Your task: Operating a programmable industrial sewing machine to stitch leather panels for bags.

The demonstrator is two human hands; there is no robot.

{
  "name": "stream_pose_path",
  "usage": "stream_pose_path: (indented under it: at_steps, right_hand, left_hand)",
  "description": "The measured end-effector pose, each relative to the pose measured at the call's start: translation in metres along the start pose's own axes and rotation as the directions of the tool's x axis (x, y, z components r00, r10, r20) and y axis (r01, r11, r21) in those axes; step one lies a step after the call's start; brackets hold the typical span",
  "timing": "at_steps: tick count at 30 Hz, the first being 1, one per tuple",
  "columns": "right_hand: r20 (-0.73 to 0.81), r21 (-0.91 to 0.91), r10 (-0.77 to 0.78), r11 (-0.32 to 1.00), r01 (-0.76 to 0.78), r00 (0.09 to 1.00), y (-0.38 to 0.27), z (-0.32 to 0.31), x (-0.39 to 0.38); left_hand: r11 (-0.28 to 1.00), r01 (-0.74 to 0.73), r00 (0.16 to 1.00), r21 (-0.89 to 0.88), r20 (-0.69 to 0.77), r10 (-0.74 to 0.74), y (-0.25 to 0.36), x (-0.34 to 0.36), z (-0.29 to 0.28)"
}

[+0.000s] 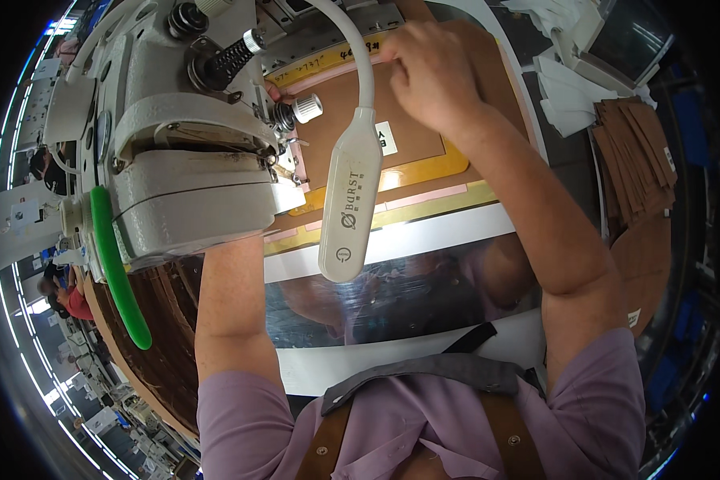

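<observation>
My right hand (433, 74) is over the far part of a yellow sewing template (454, 160) that frames a brown fabric panel (344, 108). Its fingers are curled, and the fingertips meet the yellow strip along the far edge; whether they pinch anything is hidden. My left forearm (233, 292) runs beneath the head of a white sewing machine (192, 196), which hides the left hand completely. A small white label (385, 138) lies on the brown panel. Pink strips (424, 198) show along the template's near side.
A white lamp (350, 200) on a bent neck hangs over the template. A green curved bar (118, 276) juts from the machine's left. Brown pieces (636, 164) are stacked at right, beside white sheets (564, 96) and a screen (628, 38). Shiny metal (400, 292) covers the near table.
</observation>
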State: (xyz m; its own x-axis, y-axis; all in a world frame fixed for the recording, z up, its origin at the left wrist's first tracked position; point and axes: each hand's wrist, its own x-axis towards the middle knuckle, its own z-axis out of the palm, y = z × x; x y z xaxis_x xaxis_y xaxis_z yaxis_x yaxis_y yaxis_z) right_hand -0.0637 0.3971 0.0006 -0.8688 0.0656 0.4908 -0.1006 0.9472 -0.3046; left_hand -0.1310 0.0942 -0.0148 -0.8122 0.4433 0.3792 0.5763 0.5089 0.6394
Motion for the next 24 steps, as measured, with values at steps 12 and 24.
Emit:
stream_pose_path:
  at_steps: [12,24]
  right_hand:
    - [0.426,0.033,-0.288,0.952,0.303,0.858,-0.078,0.042,0.002]
    - [0.188,-0.048,-0.248,0.964,0.261,0.95,-0.081,0.038,-0.002]
  left_hand:
    - [0.996,-0.007,0.999,0.084,0.054,0.003,-0.014,-0.004,-0.016]
    - [0.967,0.135,0.99,0.217,-0.006,-0.138,-0.035,-0.026,-0.021]
